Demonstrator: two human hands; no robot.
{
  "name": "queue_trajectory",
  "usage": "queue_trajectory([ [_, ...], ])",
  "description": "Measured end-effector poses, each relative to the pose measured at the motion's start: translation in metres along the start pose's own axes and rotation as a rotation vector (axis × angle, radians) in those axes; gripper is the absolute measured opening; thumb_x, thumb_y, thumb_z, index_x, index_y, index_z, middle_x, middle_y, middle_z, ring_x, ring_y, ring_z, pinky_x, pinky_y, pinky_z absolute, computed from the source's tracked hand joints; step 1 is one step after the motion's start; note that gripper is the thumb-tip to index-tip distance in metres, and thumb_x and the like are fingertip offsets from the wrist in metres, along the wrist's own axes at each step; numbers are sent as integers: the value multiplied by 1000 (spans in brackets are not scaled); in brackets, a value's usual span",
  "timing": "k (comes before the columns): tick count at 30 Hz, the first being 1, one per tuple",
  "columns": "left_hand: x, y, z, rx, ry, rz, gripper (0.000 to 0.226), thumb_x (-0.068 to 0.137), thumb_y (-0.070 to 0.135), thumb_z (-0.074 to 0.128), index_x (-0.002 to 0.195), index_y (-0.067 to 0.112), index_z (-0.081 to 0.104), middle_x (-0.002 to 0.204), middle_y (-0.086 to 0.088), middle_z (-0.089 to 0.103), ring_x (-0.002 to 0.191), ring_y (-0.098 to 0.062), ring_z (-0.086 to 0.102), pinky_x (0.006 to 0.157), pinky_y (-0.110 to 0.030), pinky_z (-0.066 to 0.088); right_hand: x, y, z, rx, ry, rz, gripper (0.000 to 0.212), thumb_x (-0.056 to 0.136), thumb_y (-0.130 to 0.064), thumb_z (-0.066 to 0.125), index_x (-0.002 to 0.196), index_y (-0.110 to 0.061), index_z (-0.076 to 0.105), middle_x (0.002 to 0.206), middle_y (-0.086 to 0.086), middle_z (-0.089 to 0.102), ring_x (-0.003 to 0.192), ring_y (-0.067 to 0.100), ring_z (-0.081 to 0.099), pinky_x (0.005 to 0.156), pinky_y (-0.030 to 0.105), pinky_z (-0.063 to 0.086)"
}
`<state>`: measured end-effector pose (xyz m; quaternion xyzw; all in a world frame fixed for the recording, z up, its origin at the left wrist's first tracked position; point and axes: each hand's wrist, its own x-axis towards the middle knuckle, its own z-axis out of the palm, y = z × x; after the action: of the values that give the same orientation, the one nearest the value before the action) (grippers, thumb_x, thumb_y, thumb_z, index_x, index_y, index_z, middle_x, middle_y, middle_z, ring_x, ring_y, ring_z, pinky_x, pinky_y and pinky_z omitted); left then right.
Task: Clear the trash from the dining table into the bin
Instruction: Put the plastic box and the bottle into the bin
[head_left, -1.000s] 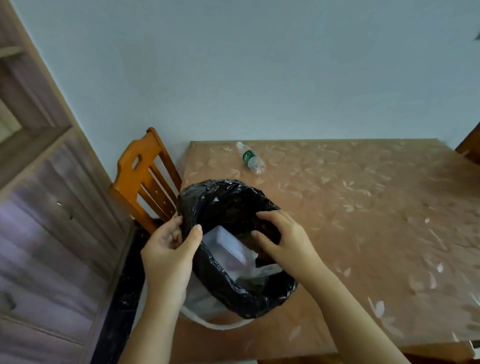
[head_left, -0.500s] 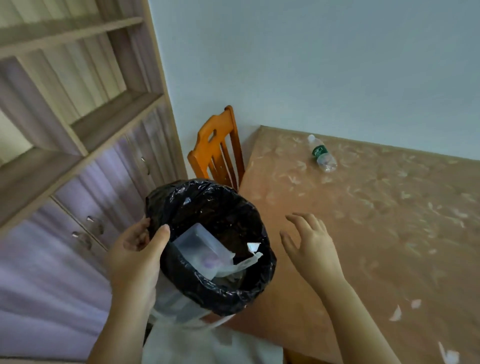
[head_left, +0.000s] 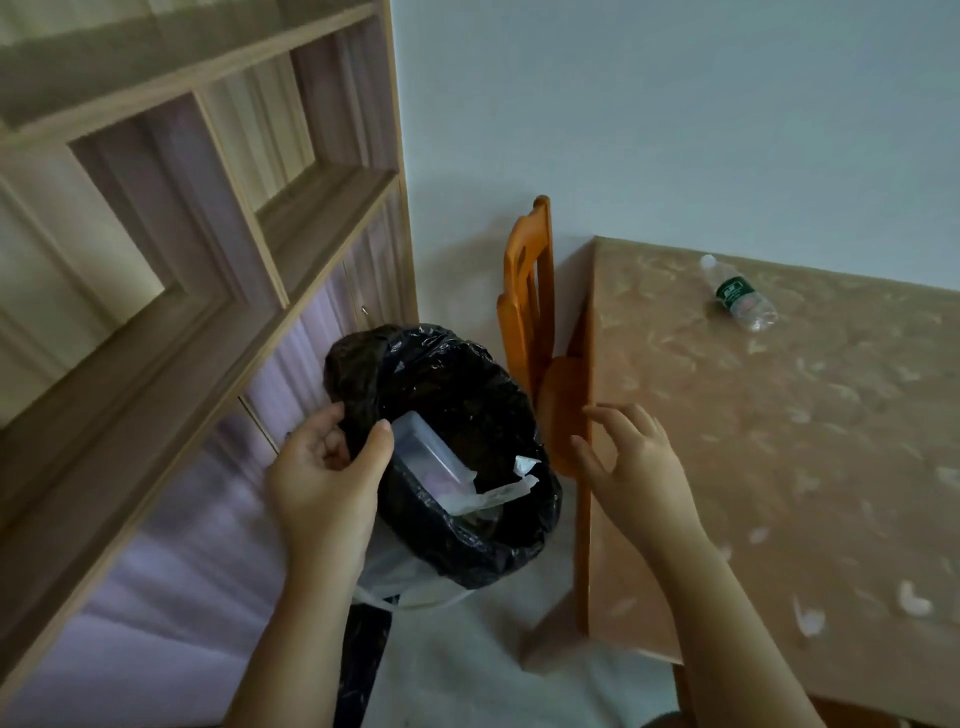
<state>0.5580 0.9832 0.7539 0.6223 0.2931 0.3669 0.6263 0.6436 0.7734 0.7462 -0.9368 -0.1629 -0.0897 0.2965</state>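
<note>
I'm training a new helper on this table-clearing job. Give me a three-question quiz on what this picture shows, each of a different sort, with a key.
1. True or false: the plastic bottle stands upright on the dining table.
2. Which hand has a grip on the bin?
A. left hand
B. right hand
C. both
3. Fill in: the bin is lined with a ____ bag.

Key:
1. False; it lies on its side.
2. A; the right hand hovers open, holding nothing.
3. Black.
</note>
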Motion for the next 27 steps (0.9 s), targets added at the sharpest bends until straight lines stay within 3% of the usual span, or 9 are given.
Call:
queue_trajectory([
  [5,44,0,6,-42,-58,-11,17,61,32,71,77,37,67,68,7,56,67,-10,54,65,-23,47,23,-6,11,-37,11,33,29,85,-24,58,112,-15,59,119,8,57,112,27,49,90,39,43],
  [10,91,7,40,-120,-94,26,21,61,30,70,82,32,66,72,9,62,72,-8,59,68,-22,49,72,3,21,-40,77,49,31,84,-25,59,112,-11,59,115,10,58,110,29,51,87,38,43],
  [15,142,32,106,-180,-160,146,24,64,21,70,69,44,70,57,16,55,59,2,51,61,-14,45,140,24,12,0,202,81,31,81,-20,62,111,-10,59,108,11,60,103,31,53,81,34,40],
  [18,167,51,142,-247,-196,183,22,72,11,71,88,26,68,65,14,61,62,4,56,66,-14,48,170,34,1,0,252,95,32,82,-21,61,112,-11,58,112,9,59,107,29,52,84,35,42],
  [23,195,75,215,-310,-328,249,18,70,21,66,87,23,67,72,12,70,77,-8,65,71,-20,49,210,59,-19,-33,314,168,33,83,-21,61,114,-11,57,116,9,58,112,28,49,86,37,42],
  [27,208,76,276,-371,-393,257,16,70,19,65,77,32,71,65,15,69,69,-3,62,65,-18,47,233,84,-27,-51,370,229,33,82,-19,61,113,-11,57,117,11,58,112,31,51,88,42,45],
])
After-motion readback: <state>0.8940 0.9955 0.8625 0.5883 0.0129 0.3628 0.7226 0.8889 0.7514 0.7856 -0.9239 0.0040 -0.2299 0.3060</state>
